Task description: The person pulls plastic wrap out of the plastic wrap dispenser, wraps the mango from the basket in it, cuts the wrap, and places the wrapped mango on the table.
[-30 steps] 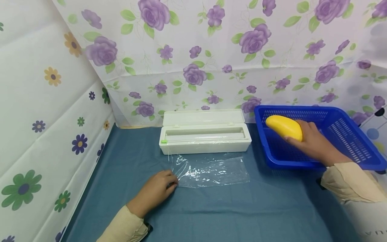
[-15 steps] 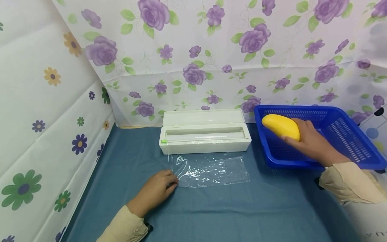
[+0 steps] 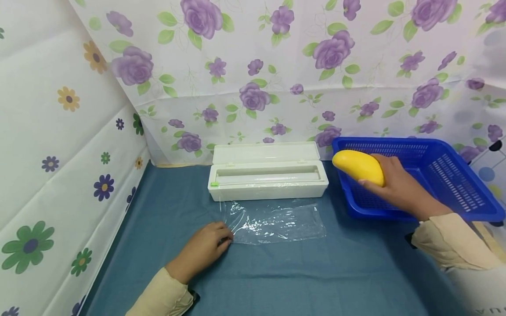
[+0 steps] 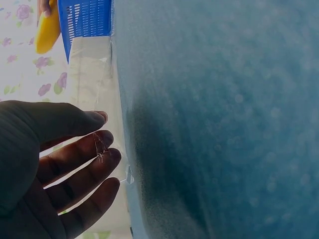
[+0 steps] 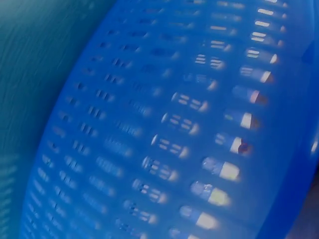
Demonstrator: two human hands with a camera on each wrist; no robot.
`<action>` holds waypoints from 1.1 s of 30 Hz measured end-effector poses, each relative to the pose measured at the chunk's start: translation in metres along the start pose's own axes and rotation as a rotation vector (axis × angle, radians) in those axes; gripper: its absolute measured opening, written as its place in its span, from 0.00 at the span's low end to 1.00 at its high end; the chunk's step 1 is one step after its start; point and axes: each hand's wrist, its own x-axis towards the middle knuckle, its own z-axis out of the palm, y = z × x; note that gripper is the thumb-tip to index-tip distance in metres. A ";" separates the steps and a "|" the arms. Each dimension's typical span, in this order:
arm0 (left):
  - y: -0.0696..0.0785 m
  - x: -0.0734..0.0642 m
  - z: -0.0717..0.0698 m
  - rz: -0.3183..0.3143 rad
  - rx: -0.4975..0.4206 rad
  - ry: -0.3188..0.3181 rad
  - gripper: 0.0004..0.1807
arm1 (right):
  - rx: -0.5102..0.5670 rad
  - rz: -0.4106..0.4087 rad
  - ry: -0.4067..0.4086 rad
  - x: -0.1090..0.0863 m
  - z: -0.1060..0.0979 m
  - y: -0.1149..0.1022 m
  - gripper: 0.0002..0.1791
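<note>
My right hand [image 3: 401, 188] grips a yellow mango [image 3: 356, 166] by its right end. It holds the mango over the near-left part of the blue plastic basket [image 3: 379, 214]. The right wrist view is filled with the basket's slotted wall [image 5: 164, 124], so the mango does not show there. Lower left, my left hand [image 3: 202, 252] pinches the near-left corner of a clear sheet of cling film [image 3: 276, 224] between thumb and fingers. The film runs from a white cling film dispenser [image 3: 272, 192], its lid raised and its roll showing. A crumpled bit of film [image 4: 101, 148] shows against the left fingers.
A blue-green cloth [image 3: 284, 276] covers the table. Floral sheets [image 3: 253, 70] hang behind and to the left. Along the dispenser's front edge sits a small green slider [image 3: 215, 184]. The basket stands just right of the dispenser, close to the back sheet.
My right hand has carried the mango leftward, from inside the basket's outline to its left rim. The left hand, film and dispenser stay as they were.
</note>
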 end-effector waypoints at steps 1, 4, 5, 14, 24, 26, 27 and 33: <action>0.000 0.000 0.000 0.000 0.002 0.002 0.01 | -0.001 0.000 -0.002 0.000 0.000 -0.002 0.43; 0.000 0.000 0.000 0.011 0.004 0.008 0.01 | -0.011 0.002 -0.004 0.000 0.000 -0.008 0.43; 0.000 0.000 0.000 0.011 0.005 0.009 0.01 | -0.010 0.004 -0.008 0.000 0.000 -0.010 0.44; 0.001 0.000 0.000 -0.001 0.004 0.000 0.02 | -0.030 -0.047 0.023 -0.001 0.005 -0.021 0.44; 0.001 -0.001 0.000 -0.010 0.005 0.001 0.01 | -0.026 -0.095 0.042 -0.003 0.011 -0.039 0.46; 0.001 -0.001 0.000 -0.012 0.009 -0.002 0.01 | -0.021 -0.101 0.040 -0.003 0.012 -0.041 0.46; 0.001 -0.001 0.000 -0.012 0.012 -0.003 0.01 | -0.020 -0.103 0.038 -0.004 0.013 -0.042 0.46; 0.001 -0.001 -0.001 -0.005 0.011 0.001 0.02 | -0.006 -0.110 0.029 -0.004 0.015 -0.047 0.46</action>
